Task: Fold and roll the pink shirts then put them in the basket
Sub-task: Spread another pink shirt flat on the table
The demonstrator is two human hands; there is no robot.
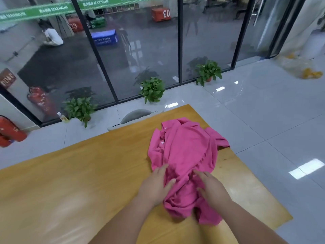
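A crumpled pink polo shirt point(184, 152) lies on the right half of the wooden table point(79, 173), collar and buttons at the far end, hem bunched near me. My left hand point(156, 185) lies flat on the shirt's left side, fingers straight and thumb spread onto the fabric. Over the lower right part of the shirt, my right hand point(212, 187) presses down with fingers extended. One sleeve hangs over the table's right edge. No basket is in view.
A grey chair back point(135, 115) stands at the table's far edge. Potted plants point(153, 88) line a glass wall beyond it. Red fire extinguishers point(8, 131) stand at the left. White tiled floor lies to the right of the table.
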